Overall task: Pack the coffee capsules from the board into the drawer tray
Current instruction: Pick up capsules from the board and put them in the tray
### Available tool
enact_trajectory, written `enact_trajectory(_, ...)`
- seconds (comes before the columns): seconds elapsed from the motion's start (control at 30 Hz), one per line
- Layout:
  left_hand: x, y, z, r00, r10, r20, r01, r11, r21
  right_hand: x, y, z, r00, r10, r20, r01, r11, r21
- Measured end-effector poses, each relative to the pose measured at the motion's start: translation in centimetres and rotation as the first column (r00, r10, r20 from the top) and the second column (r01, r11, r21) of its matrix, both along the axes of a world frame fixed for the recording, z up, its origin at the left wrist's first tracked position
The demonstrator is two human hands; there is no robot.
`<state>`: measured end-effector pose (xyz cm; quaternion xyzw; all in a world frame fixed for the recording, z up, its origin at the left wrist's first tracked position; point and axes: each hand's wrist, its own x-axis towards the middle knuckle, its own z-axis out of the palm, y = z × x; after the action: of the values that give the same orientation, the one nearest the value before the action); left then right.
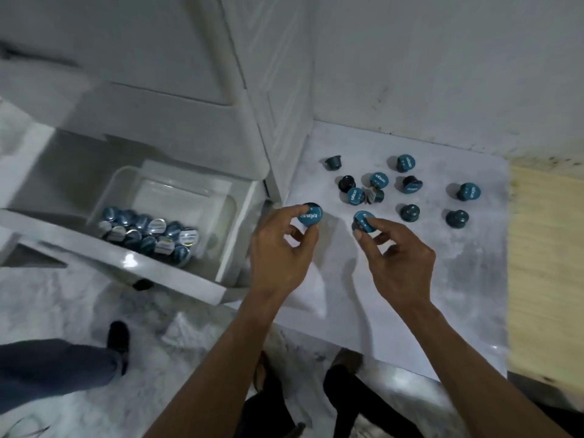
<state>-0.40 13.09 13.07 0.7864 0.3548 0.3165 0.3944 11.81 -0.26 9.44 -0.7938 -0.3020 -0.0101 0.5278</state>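
Each hand pinches one capsule above the board point(410, 279): the left hand point(279, 245) one point(310, 214), the right hand point(401, 248) another point(364, 221). They look light and rigid (foil lids likely puncture easily), best gripped by the rim. The drawer tray point(227, 216) is part-filled.

The board point(442, 279) has a smooth, marbled grey face with a dull sheen, and beside it lies pale, raw-looking wood point(543, 263). The capsules point(410, 213) look like dark teal plastic with glossy printed foil lids. The tray point(126, 181) is clear plastic inside a glossy white drawer point(177, 273).
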Motion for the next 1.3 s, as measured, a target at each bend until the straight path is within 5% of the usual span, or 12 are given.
enact_trajectory(0.27, -8.9, 5.3, 7.4, 0.998, -0.016, 0.068, 0.005, 0.987, 0.158, -7.5, 5.0, 7.2, 0.994, 0.098, 0.057, -0.104, 0.986, 0.130)
enact_trajectory(0.7, -32.3, 19.9, 9.7, 0.988, 0.044, -0.149, -0.040, 0.999, 0.031, -26.9, 16.3, 8.8, 0.969, 0.225, -0.105, -0.223, 0.974, 0.030)
enact_trajectory(1.0, -29.6, 30.1, 8.4, 0.958, -0.038, -0.284, 0.060, 0.996, 0.066, -25.1, 23.9, 8.9, 0.978, 0.192, -0.080, -0.198, 0.977, -0.080)
enact_trajectory(1.3, -23.8, 37.6, 3.4, 0.793, -0.242, -0.559, 0.309, 0.951, 0.026, -21.2, 32.3, 3.5, 0.936, 0.255, -0.244, -0.320, 0.905, -0.280)
